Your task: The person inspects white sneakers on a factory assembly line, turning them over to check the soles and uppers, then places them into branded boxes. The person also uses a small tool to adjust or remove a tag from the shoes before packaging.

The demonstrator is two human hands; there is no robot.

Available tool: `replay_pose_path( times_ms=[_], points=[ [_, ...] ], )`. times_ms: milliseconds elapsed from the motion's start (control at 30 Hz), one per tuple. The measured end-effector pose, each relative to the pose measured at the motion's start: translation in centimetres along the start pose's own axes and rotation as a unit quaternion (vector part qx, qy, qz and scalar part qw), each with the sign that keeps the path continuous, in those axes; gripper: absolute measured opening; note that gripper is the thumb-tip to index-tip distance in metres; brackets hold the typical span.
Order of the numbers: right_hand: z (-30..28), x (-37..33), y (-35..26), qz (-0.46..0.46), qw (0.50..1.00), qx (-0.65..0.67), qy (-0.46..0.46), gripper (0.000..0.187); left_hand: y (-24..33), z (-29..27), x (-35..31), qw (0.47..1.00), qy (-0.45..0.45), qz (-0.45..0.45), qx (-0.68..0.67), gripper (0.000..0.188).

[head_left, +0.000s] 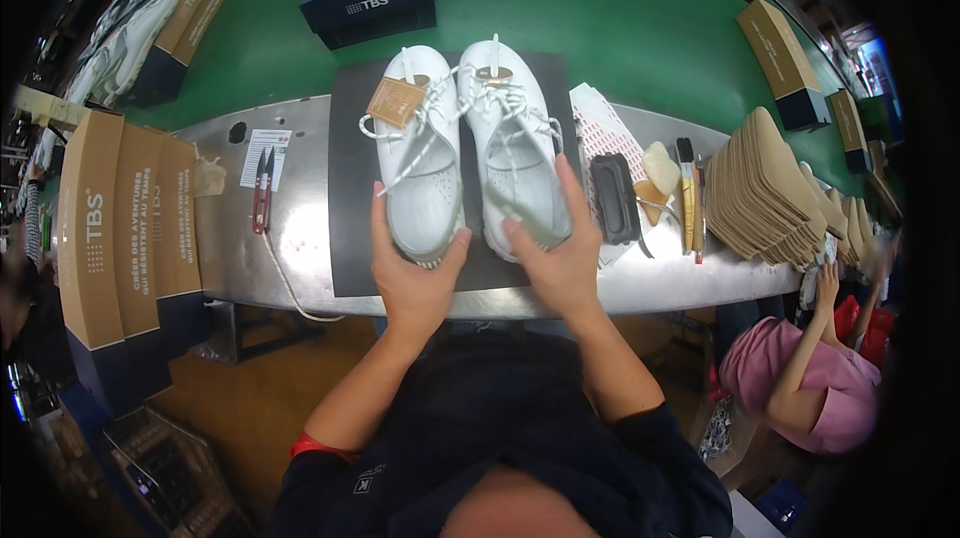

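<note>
Left hand (412,288) and right hand (562,275) clasp the left lace-up sneaker (425,203) and right lace-up sneaker (512,173) around their heels, on a black mat (350,238); both look light, surest held there, though sole stiffness is unclear.

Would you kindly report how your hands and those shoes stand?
Left hand holding left shoe, right hand holding right shoe. Side by side on black mat. Brown tag partly covering left shoe.
</note>
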State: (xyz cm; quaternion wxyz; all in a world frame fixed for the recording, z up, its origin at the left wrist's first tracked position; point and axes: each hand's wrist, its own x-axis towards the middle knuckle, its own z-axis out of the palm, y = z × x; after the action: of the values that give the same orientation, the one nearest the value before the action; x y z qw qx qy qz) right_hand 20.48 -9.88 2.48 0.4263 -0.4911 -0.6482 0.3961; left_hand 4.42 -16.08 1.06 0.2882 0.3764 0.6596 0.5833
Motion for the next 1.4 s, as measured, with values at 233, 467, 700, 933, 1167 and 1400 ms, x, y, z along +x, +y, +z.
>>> replay_pose_path(
  times_ms=[233, 467, 700, 933, 1167, 1400],
  points=[
    [0.5, -0.2, -1.0, 0.105, 0.936, 0.332, 0.051, 0.078, 2.1, 0.9, 0.2, 0.958, -0.033, -0.028, -0.285, 0.060],
    [-4.3, 0.9, -0.9, 0.018, 0.918, 0.359, -0.167, 0.101, 2.5, -3.1, 1.3, 0.903, -0.258, 0.063, -0.338, 0.094],
    [-2.6, 2.3, -0.6, 0.045, 0.945, 0.298, -0.126, 0.039, 2.0, -0.7, 2.9, 0.912, -0.202, -0.103, -0.341, 0.054],
    [-3.8, 3.2, -0.3, 0.110, 0.925, 0.323, -0.164, 0.071, 1.9, -3.4, 3.6, 0.938, -0.302, -0.034, -0.167, 0.072],
    [-5.2, 7.6, -4.6, -0.027, 0.861, 0.418, -0.288, 0.115, 8.1, -3.5, 8.2, 0.805, -0.396, 0.036, -0.441, 0.130],
    [-4.5, 7.8, -8.2, -0.054, 0.898, 0.360, -0.247, 0.081, 11.6, -1.7, 8.8, 0.888, -0.375, 0.175, -0.202, 0.065]
  ],
)
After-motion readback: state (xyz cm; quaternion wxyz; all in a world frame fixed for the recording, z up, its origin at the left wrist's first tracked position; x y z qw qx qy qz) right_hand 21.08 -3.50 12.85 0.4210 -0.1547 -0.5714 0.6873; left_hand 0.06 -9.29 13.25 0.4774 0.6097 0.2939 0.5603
